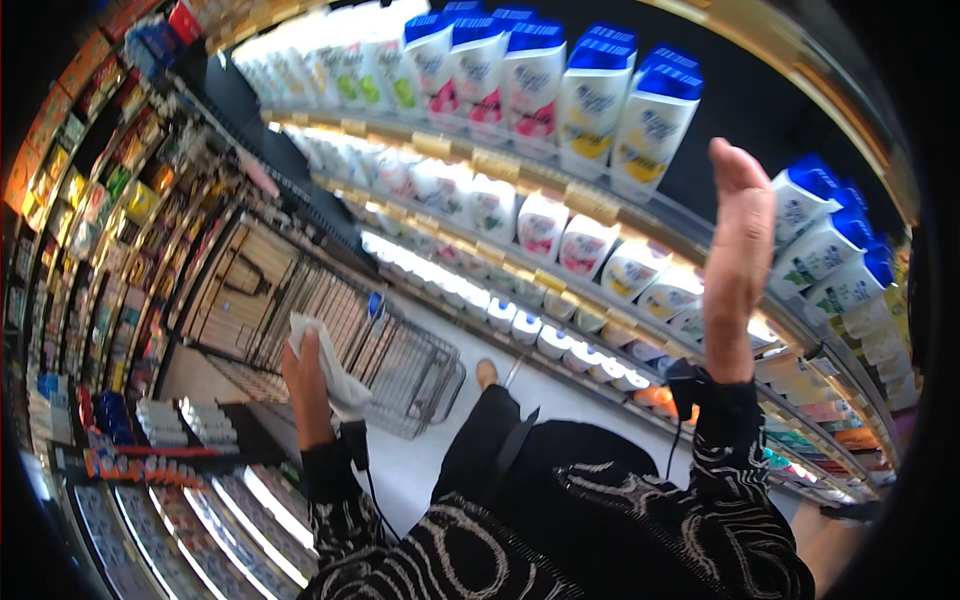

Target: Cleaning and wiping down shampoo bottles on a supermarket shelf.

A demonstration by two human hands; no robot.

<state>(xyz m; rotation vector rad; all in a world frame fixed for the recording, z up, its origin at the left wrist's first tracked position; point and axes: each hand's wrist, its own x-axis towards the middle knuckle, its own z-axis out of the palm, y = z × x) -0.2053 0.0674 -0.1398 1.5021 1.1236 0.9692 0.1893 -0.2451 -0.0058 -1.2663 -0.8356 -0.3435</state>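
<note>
My left hand grips a folded white cloth, held above a wire shopping cart. Raised on the other side, my right hand is seen edge-on with its fingers stretched out and nothing visible in it. It is in front of a bare stretch of the top shelf. To its left stand white shampoo bottles with blue flip caps and yellow, pink or green label marks. On its right, more blue-capped bottles with green leaf marks stand at a tilt in the view. Whether the hand touches the shelf is unclear.
The metal wire shopping cart stands on the pale tiled floor. Lower shelves carry rows of white bottles behind price strips. Across the aisle, racks hold many small packages. Shelves with lit edges lie at lower left.
</note>
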